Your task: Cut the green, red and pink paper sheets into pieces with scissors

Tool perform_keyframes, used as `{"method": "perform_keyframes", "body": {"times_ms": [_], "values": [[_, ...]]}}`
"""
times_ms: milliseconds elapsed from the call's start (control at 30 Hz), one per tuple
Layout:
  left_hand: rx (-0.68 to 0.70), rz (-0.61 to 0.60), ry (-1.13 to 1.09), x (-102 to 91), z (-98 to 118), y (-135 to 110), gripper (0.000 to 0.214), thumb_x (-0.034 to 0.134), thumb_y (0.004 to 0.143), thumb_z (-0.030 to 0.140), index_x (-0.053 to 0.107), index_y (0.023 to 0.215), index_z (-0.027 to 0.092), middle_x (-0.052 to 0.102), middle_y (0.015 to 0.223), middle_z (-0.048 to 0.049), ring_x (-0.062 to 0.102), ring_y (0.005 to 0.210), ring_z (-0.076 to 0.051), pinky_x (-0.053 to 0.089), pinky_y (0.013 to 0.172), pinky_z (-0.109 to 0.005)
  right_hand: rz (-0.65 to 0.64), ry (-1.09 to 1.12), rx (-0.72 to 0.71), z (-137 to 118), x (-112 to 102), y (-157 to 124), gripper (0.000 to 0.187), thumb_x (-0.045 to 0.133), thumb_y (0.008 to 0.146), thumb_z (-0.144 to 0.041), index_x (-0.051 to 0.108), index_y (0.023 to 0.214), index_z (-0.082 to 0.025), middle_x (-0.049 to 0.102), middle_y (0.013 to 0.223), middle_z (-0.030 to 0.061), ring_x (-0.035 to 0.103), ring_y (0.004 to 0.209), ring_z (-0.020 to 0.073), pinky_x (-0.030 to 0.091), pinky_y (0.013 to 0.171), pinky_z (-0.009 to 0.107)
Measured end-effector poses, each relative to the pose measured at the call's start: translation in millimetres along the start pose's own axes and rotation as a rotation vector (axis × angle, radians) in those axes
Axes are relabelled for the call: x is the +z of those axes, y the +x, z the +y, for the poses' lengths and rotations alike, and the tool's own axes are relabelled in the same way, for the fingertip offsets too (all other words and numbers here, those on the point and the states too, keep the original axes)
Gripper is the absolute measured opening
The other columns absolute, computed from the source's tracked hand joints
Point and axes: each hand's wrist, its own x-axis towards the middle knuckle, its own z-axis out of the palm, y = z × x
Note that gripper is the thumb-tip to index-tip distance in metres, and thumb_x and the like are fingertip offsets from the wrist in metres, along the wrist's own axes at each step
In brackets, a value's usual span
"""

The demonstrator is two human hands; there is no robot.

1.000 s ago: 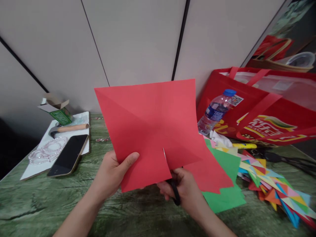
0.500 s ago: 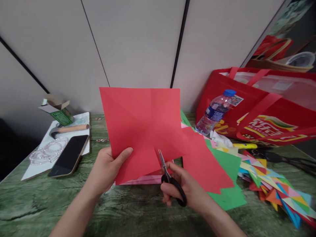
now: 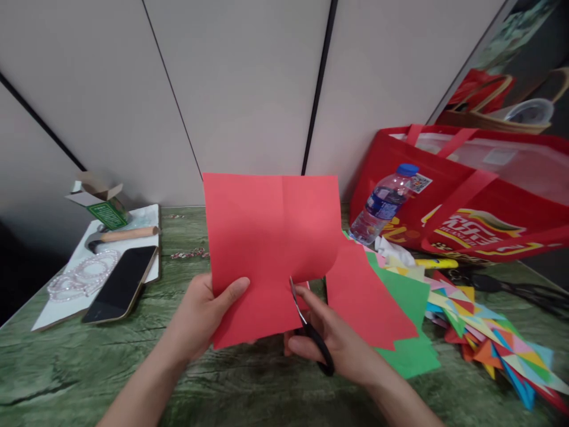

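Red paper is forming the sheet [image 3: 249, 237], which is standing up above the middle of the table [image 3: 57, 373], in front of the far edge by the wall. The left hand [image 3: 200, 314] is pinching it at its lower left side, the thumb lying on the front and the other fingers mostly hiding behind. The right hand [image 3: 333, 332] is gripping the scissors [image 3: 310, 331] by the black handles, and their blades are meeting the sheet at a cut in its lower part. The hands are working apart from each other.

In my judgement, the sheet is weighing very little; it is keeping itself upright from one pinch, yet its lower right part is bending. Near the cut it is probably creasing or tearing easily, so the left border, away from the blades, is offering the safest hold, flat and gentle.
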Motion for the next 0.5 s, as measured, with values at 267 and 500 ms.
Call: {"method": "perform_keyframes", "body": {"times_ms": [267,500], "values": [[-0.066,-0.081,-0.057,7.5,-6.2,-2.5,0.026,0.065,0.07,0.033,0.063,0.09,0.016,0.072,0.067,-0.0045,0.063,0.043,-0.018,0.054,0.053,-0.036,0.165,-0.015,-0.075,-2.2,5.6,6.0,0.044,0.075,0.063,-0.026,0.052,0.1,-0.022,0.063,0.093,0.0038,0.061,0.085,0.0195,0.045,0.08,0.033],[-0.062,-0.078,-0.041,9.7,-8.1,-2.8,0.025,0.065,0.07,0.035,0.063,0.086,0.016,0.071,0.064,-0.0046,0.064,0.045,-0.021,0.053,0.043,-0.032,0.235,-0.025,-0.082,0.9,5.3,7.7,0.034,0.077,0.059,-0.027,0.055,0.085,-0.02,0.065,0.087,0.003,0.062,0.083,0.0193,0.046,0.075,0.03]]}}
